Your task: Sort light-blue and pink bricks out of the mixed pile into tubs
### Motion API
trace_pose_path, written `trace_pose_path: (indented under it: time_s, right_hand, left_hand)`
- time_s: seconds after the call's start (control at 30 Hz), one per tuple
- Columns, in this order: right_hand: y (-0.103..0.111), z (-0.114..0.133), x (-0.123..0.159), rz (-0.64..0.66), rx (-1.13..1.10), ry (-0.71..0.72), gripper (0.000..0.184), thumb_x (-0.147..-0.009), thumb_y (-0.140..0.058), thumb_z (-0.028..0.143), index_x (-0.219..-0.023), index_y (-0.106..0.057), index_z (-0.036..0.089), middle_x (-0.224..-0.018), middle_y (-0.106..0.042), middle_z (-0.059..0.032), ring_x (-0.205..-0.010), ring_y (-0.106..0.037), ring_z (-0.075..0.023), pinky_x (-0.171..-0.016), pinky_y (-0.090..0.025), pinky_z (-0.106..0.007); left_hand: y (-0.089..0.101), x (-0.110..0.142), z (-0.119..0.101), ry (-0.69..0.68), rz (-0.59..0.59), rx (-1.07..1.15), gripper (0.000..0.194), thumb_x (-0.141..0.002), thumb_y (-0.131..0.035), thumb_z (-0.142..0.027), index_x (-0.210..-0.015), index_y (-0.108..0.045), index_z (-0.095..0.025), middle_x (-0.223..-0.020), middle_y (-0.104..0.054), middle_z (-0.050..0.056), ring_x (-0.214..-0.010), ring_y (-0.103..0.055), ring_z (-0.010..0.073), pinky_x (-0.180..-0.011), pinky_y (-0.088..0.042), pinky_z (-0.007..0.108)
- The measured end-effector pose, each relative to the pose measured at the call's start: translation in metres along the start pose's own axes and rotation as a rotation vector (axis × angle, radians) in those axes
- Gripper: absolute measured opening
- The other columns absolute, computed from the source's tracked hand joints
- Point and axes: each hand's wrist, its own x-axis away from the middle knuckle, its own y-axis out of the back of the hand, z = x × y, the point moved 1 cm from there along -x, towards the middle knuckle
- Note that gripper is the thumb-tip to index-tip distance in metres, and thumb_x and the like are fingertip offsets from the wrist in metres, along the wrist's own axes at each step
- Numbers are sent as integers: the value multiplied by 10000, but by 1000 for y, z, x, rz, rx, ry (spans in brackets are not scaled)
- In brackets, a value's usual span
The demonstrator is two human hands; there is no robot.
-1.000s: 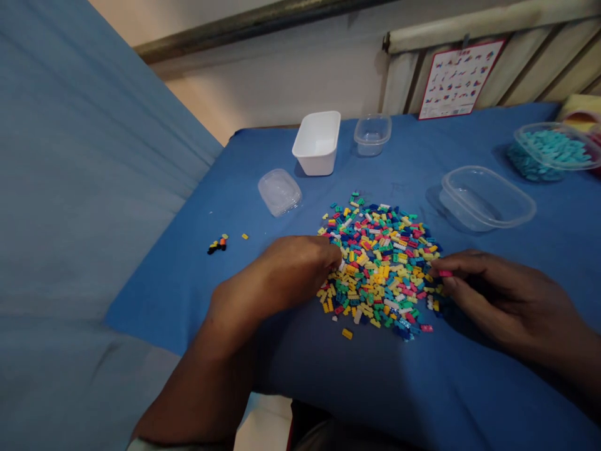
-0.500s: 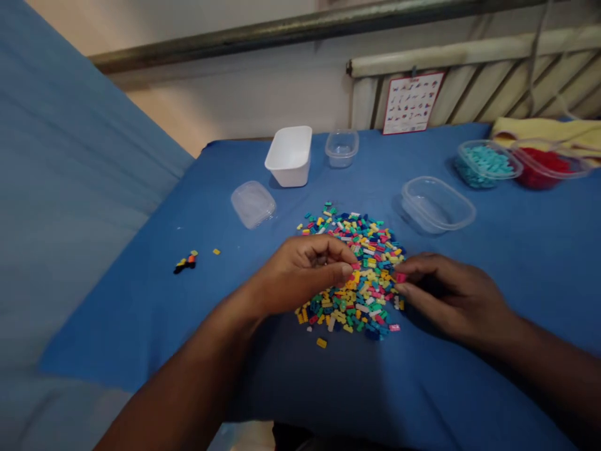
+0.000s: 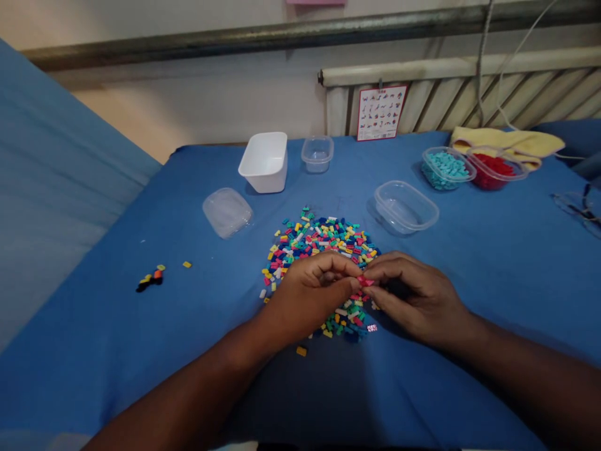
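Note:
Above a pile of small mixed-colour toy bricks (image 3: 323, 235), my two hands meet fingertip to fingertip. Pinkish-red toy bricks (image 3: 364, 282) show between them, partly covered by the fingers; whether they are joined I cannot tell. My left hand (image 3: 317, 288) pinches them from the left with thumb and forefinger. From the right, my right hand (image 3: 417, 297) grips them the same way. A loose yellow-orange brick (image 3: 301, 351) and a pink brick (image 3: 372, 328) lie at the pile's near edge.
Behind the pile stand a white tub (image 3: 263, 164), a small clear container (image 3: 317, 154) and a larger clear container (image 3: 406, 210). A clear lid (image 3: 228, 212) lies left. Tubs of turquoise pieces (image 3: 446, 170) and red pieces (image 3: 494, 170) sit right, before a yellow cloth (image 3: 509, 143). Black-and-yellow pieces (image 3: 151, 279) lie far left.
My hands have come together; each held a pink-red brick apart before, and now the bricks meet between the fingertips. The camera view has shifted right.

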Motion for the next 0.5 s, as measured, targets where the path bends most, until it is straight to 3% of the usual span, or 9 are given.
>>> trace_pose_path:
  time_s: [0.23, 0.5]
  right_hand:
    - [-2, 0, 3, 5, -32, -81, 242, -1018, -721, 173, -1240, -708, 268, -944, -744, 0, -752, -707, -132, -662, -562, -278]
    - [-3, -2, 4, -19, -75, -84, 161, -998, -752, 192, -1134, -713, 270, -1024, -758, -32, -869, -735, -175, -741, -591, -318]
  left_hand:
    - [-5, 4, 3, -16, -65, -49, 130, -873, -836, -226, -936, -762, -139, -825, -718, 15, -735, -628, 85, -673, -475, 189]
    - [-4, 4, 5, -131, -43, -82, 122, -904, -819, -245, -932, -757, -143, -852, -718, 33, -754, -620, 101, -667, -481, 205]
